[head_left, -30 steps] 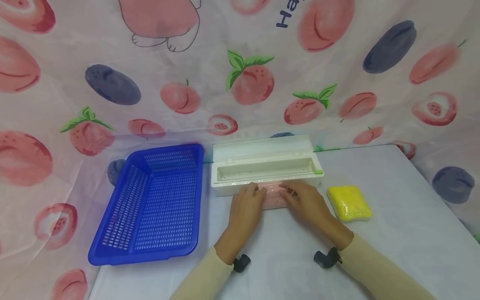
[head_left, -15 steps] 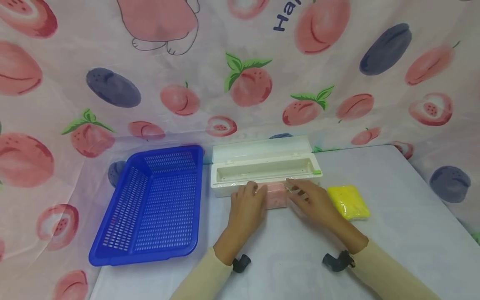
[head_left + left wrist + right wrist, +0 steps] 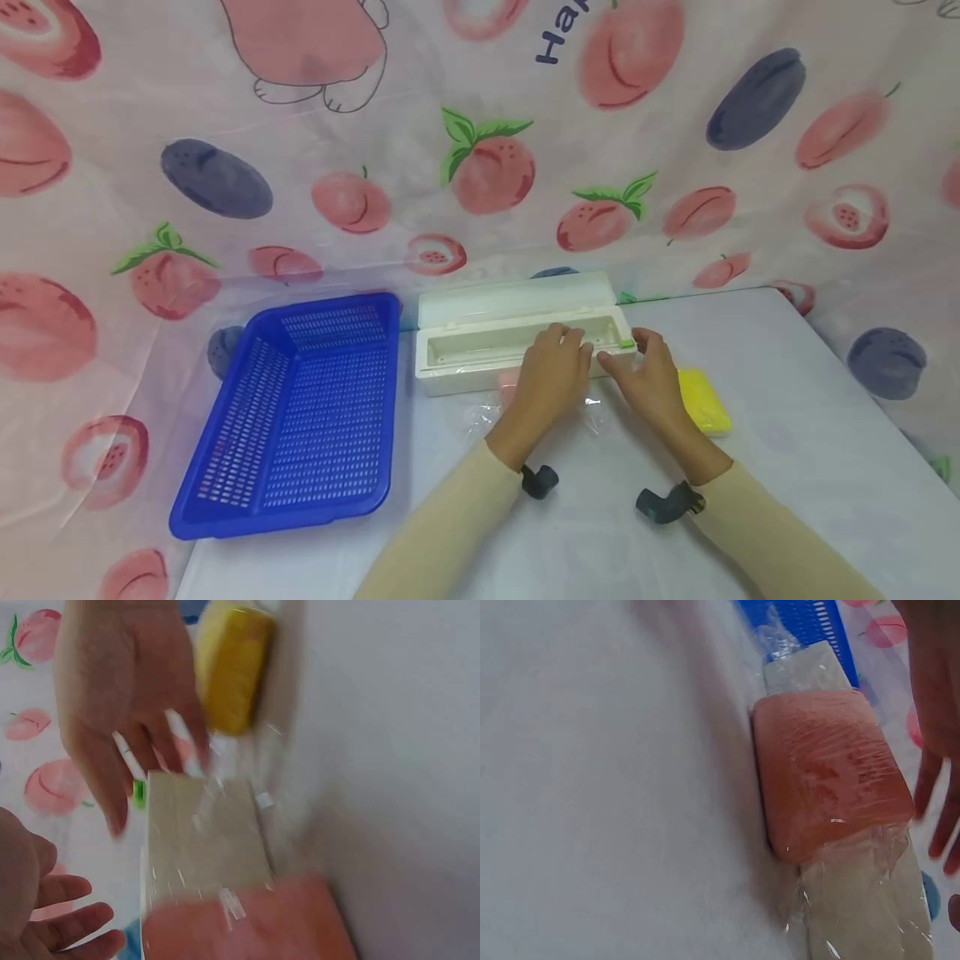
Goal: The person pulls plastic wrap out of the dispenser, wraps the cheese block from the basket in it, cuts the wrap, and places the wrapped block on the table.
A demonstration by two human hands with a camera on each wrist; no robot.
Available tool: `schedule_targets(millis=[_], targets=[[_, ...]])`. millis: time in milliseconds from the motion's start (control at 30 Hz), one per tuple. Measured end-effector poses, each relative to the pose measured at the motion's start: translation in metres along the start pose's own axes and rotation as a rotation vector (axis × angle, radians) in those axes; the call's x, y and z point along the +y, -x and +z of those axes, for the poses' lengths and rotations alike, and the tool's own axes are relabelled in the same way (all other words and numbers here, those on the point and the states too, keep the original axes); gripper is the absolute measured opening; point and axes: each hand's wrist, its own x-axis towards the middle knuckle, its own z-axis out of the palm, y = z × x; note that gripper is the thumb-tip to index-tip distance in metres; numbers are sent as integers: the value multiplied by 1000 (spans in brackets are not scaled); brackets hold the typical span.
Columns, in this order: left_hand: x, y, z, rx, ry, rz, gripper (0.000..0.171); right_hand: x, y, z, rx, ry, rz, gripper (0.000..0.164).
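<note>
My left hand (image 3: 551, 375) reaches over the front of a long white cling film dispenser (image 3: 457, 382), fingers loosely bent with nothing in them. At the dispenser's right end, my right hand (image 3: 651, 385) is beside the green slider (image 3: 627, 343), thumb and fingers apart. A pink block (image 3: 829, 769) in clear film rests against the dispenser's front and is mostly hidden by my left hand in the head view. Loose clear film (image 3: 594, 412) sticks out from its sides. In the left wrist view, both hands' fingers are spread and hold nothing.
A blue perforated basket (image 3: 330, 433) sits left of the dispenser. To the right, a yellow block (image 3: 702, 402) in clear film lies partly behind my right hand. The dispenser's lid (image 3: 517, 300) stands raised against the fruit-patterned cloth (image 3: 360, 200) at the back.
Both hands have let go of the pink block and its film. The left hand has moved right and up over the dispenser; the right hand has moved up to its right end.
</note>
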Motion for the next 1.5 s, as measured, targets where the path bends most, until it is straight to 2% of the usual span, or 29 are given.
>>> schedule_targets(millis=[100, 233, 367, 500, 600, 667, 767, 900, 1167, 1367, 1500], targets=[[15, -23, 4, -60, 109, -33, 41, 2, -5, 1, -50, -50, 73, 84], [26, -48, 7, -163, 202, -77, 35, 6, -10, 3, -70, -78, 109, 70], [27, -65, 12, -269, 233, -129, 35, 9, -12, 2, -86, -98, 103, 67], [22, -76, 19, -329, 304, -216, 43, 12, -12, 0, -92, -103, 92, 74], [14, -79, 18, -361, 366, -293, 50, 13, -12, 2, -91, -84, 82, 76], [12, -78, 14, -370, 381, -331, 47, 13, -11, 2, -87, -66, 79, 76], [11, -74, 8, -359, 406, -381, 39, 12, -10, 1, -89, -69, 71, 73], [9, -71, 3, -351, 434, -430, 46, 10, -11, -2, -106, -107, 75, 68], [5, -70, 1, -376, 420, -467, 54, 12, -14, -5, -134, -181, 105, 63], [2, -69, -4, -388, 385, -440, 43, 14, -18, -4, -124, -222, 112, 60], [-1, -69, -6, -403, 325, -418, 42, 14, -18, -5, -112, -198, 117, 59]])
